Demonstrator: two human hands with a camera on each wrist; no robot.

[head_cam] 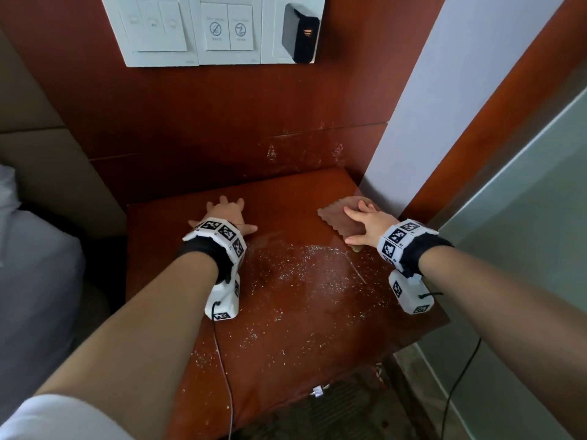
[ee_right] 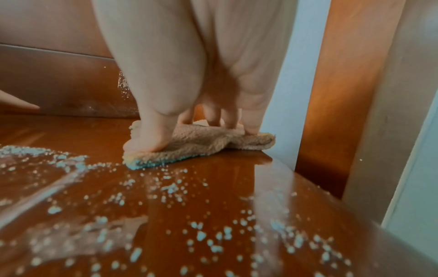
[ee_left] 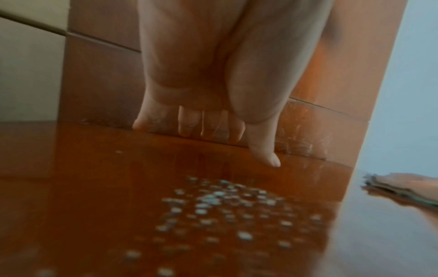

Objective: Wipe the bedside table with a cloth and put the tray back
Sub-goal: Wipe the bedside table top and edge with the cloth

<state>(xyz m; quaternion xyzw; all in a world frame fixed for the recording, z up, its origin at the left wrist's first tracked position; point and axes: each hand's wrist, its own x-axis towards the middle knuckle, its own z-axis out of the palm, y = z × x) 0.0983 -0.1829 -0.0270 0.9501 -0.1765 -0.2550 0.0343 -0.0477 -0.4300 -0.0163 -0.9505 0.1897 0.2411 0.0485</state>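
The reddish-brown bedside table [head_cam: 286,328] is speckled with white crumbs and droplets [head_cam: 305,281] across its middle and front. A tan cloth [head_cam: 338,219] lies at the table's far right corner. My right hand [head_cam: 365,222] presses flat on it with straight fingers; the right wrist view shows fingers [ee_right: 151,138] pushing down on the fluffy cloth [ee_right: 196,148]. My left hand [head_cam: 227,214] rests flat on the far left part of the table, fingers spread; in the left wrist view its fingertips [ee_left: 189,125] touch the wood [ee_left: 94,187]. No tray is in view.
A wooden wall panel [head_cam: 222,122] rises behind the table, with a white switch plate [head_cam: 190,30] and a black charger [head_cam: 300,33]. A white wall edge [head_cam: 413,122] and glass partition [head_cam: 524,233] stand on the right. A bed with white bedding [head_cam: 28,265] lies left.
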